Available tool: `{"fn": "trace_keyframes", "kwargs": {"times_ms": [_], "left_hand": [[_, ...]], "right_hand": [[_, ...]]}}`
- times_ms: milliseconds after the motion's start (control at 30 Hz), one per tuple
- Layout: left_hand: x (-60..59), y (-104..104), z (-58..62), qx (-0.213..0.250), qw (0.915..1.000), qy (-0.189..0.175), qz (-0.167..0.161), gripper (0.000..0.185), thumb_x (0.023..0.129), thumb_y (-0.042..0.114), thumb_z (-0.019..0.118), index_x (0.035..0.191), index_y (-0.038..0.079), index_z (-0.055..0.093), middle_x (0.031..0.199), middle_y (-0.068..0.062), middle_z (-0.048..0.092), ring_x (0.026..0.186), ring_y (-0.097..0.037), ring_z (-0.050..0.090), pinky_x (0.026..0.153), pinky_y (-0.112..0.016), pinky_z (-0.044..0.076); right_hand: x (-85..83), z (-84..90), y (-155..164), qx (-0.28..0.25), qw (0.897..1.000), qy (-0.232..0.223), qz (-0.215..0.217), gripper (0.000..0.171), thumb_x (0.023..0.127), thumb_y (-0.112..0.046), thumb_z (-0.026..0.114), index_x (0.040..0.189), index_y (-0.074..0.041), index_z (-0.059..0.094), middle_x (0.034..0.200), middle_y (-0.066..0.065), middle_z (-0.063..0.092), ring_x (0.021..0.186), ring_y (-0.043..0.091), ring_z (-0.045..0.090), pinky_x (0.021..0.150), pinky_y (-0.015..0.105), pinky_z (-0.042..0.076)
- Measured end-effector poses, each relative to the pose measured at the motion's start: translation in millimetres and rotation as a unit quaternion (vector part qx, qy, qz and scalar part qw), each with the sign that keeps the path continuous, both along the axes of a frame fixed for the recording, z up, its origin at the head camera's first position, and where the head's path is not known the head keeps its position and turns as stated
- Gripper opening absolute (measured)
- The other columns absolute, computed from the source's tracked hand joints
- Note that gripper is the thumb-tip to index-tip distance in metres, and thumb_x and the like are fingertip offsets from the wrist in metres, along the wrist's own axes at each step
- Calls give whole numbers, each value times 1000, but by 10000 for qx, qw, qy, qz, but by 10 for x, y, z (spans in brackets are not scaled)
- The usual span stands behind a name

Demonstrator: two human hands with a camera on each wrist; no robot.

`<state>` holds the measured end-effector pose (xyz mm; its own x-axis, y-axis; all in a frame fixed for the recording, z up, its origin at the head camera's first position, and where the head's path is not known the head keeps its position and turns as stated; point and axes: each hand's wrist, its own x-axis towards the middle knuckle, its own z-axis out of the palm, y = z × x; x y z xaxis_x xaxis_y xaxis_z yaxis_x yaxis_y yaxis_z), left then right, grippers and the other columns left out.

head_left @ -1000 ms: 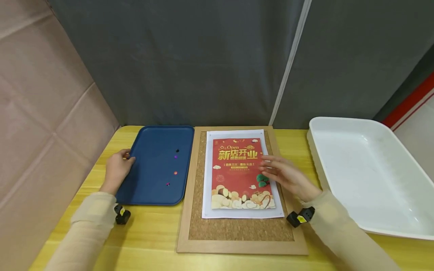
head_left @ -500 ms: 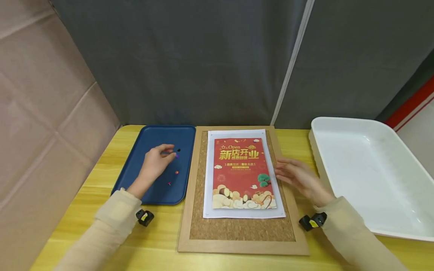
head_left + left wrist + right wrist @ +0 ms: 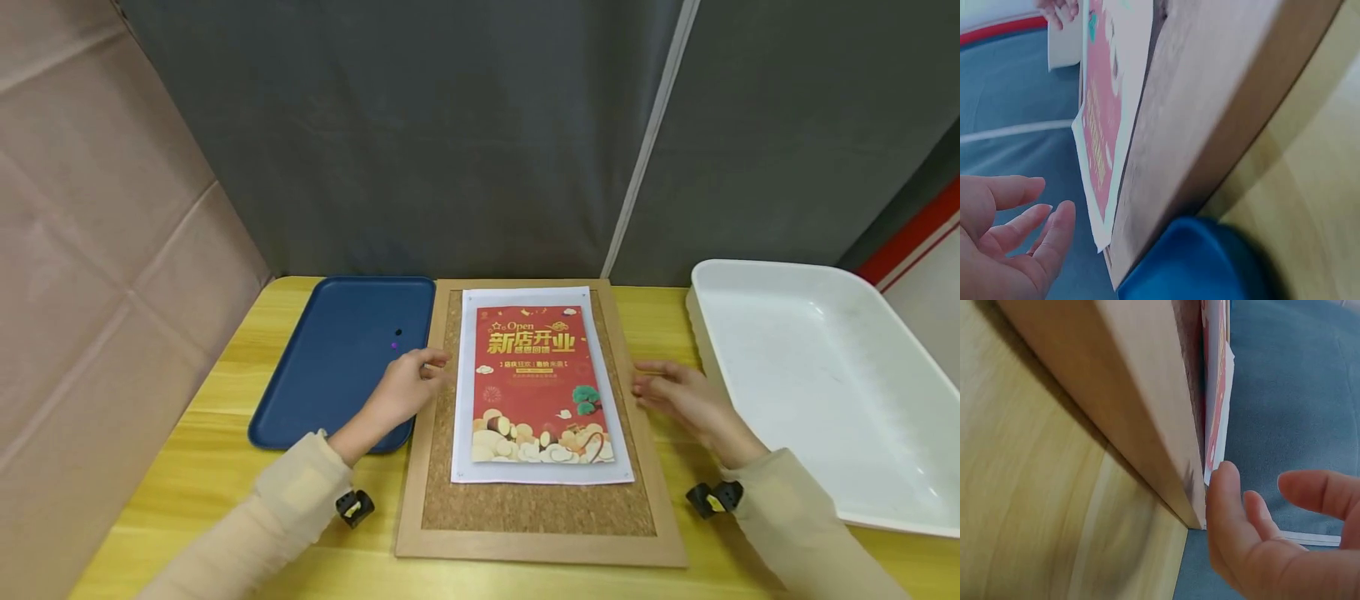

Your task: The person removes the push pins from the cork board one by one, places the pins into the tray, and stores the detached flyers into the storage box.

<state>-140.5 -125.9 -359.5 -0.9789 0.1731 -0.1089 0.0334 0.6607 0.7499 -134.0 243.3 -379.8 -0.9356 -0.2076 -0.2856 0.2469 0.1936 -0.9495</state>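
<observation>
Cork board (image 3: 536,508) in its wooden frame is lying flat on the counter (image 3: 225,467) between my hands, the red poster (image 3: 540,383) on white backing paper sitting on it. My left hand (image 3: 405,390) is hovering over the frame's left edge, fingers loosely curled; whether it's pinching a pin I cannot tell, the wrist view shows the fingers relaxed and nothing in them. My right hand (image 3: 686,402) is resting released beside the frame's right edge, holding nothing. Blue tray (image 3: 330,417) just left of my left hand, two small pins, black (image 3: 398,332) and purple (image 3: 393,344), lying in it. White bin (image 3: 825,392) just right of my right hand. Judging progress: poster placed; corner pinning unclear, too small to read.
</observation>
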Motion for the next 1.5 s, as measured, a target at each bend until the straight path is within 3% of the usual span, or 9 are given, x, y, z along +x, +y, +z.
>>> {"fn": "trace_keyframes", "kwargs": {"times_ms": [200, 433, 633, 700, 867, 1067, 1200, 1367, 1500], "left_hand": [[19, 104, -87, 8, 9997, -199, -145, 42, 90, 5, 61, 130, -3, 54, 121, -20, 62, 108, -32, 64, 85, -38, 55], [10, 126, -163, 171, 9979, -573, -255, 53, 88, 1, 63, 137, -4, 46, 126, -22, 57, 110, -29, 61, 88, -36, 54], [-21, 122, -185, 462, 9933, -1051, -138, 63, 85, -1, 64, 142, -5, 38, 125, -20, 53, 103, -23, 53, 82, -29, 48], [-36, 120, -193, 602, 9913, -1171, -55, 64, 85, -1, 63, 143, -5, 37, 126, -22, 52, 106, -25, 54, 84, -30, 49], [-78, 100, -224, 972, 9847, -1443, 77, 61, 85, -2, 61, 142, -6, 38, 130, -26, 51, 119, -34, 52, 91, -35, 50], [-122, 83, -264, 1160, 9799, -1622, 108, 62, 87, -2, 60, 143, -7, 35, 131, -26, 51, 119, -34, 53, 91, -34, 52], [-142, 90, -278, 1425, 9744, -1736, 101, 59, 89, -2, 59, 142, -8, 35, 126, -26, 52, 110, -31, 58, 88, -33, 54], [-156, 104, -305, 1711, 9696, -1736, 214, 52, 89, -2, 59, 138, -8, 41, 111, -21, 56, 89, -19, 62, 80, -32, 57], [-165, 108, -321, 1767, 9681, -1752, 299, 52, 91, 1, 60, 138, -5, 40, 109, -19, 56, 87, -20, 64, 80, -35, 58]], "right_hand": [[21, -5, -11, 156, 9997, -30, 201, 53, 98, -5, 43, 138, 24, 22, 105, -3, 59, 88, -7, 59, 81, 15, 53], [56, 15, -87, 621, 9966, -58, 540, 50, 99, -7, 44, 136, 23, 28, 126, 32, 51, 90, -6, 58, 84, 20, 55], [62, 32, -167, 811, 9941, -70, 718, 50, 97, -4, 48, 135, 23, 31, 126, 35, 53, 92, -1, 60, 85, 25, 56], [63, 34, -187, 841, 9932, -35, 809, 49, 97, -3, 47, 135, 24, 30, 128, 39, 49, 95, 1, 61, 87, 26, 55], [73, 51, -236, 910, 9917, -76, 903, 51, 96, -2, 48, 135, 23, 30, 127, 39, 49, 96, 4, 61, 85, 26, 56], [88, 51, -285, 1194, 9896, -186, 780, 54, 93, -2, 53, 137, 21, 29, 118, 33, 55, 88, 4, 58, 78, 21, 56], [99, 42, -318, 1342, 9885, -222, 657, 57, 91, -2, 55, 138, 19, 30, 119, 33, 54, 91, 10, 60, 79, 24, 56], [111, 26, -350, 1280, 9893, -301, 626, 61, 91, -1, 56, 140, 17, 25, 122, 35, 51, 93, 13, 61, 81, 30, 57], [119, 22, -370, 1263, 9896, -332, 596, 61, 91, 0, 54, 141, 16, 23, 120, 33, 52, 91, 12, 62, 79, 31, 58]]}}
